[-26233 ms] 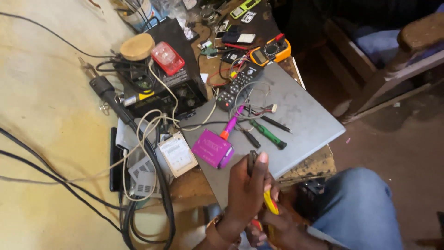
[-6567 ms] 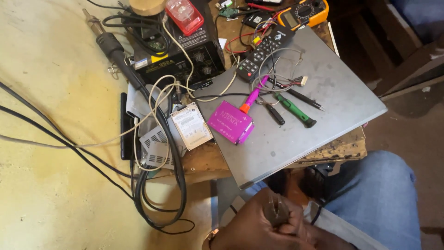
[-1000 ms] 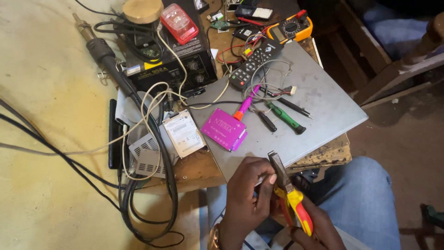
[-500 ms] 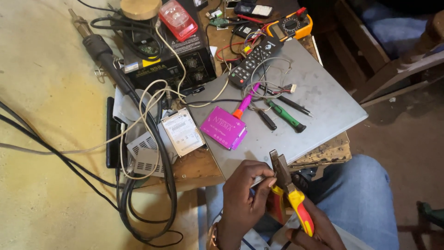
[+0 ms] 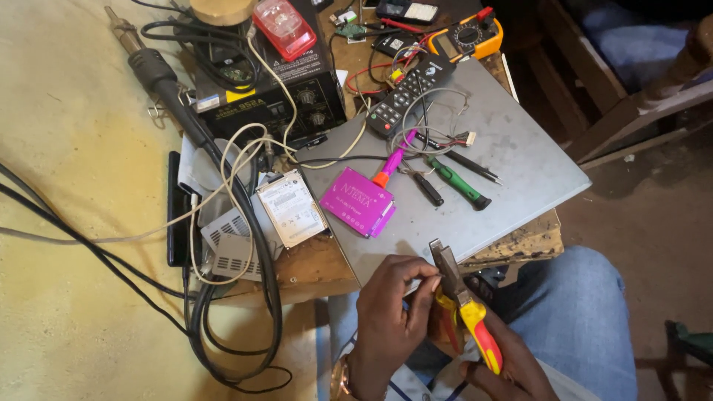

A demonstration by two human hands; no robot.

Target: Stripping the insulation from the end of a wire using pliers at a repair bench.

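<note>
My right hand [image 5: 499,371] grips the yellow and red handles of a pair of pliers [image 5: 466,306], whose dark jaws point up toward the front edge of a grey closed laptop [image 5: 512,160]. My left hand [image 5: 390,312] is curled beside the jaws, with its fingertips pinching something small there; what it is I cannot tell. Both hands hover over my lap in blue jeans [image 5: 594,312], just below the table edge.
On the laptop lie a purple box [image 5: 358,201], a purple-handled tool [image 5: 391,160], a green screwdriver [image 5: 459,183], a black one [image 5: 425,188] and a remote [image 5: 411,87]. To the left sit a hard drive [image 5: 292,208], a black rework station [image 5: 278,89], cables and a yellow multimeter [image 5: 466,35].
The pliers have tilted a little and my left fingers have closed in on the jaws. The view has shifted slightly; the things on the table have stayed put.
</note>
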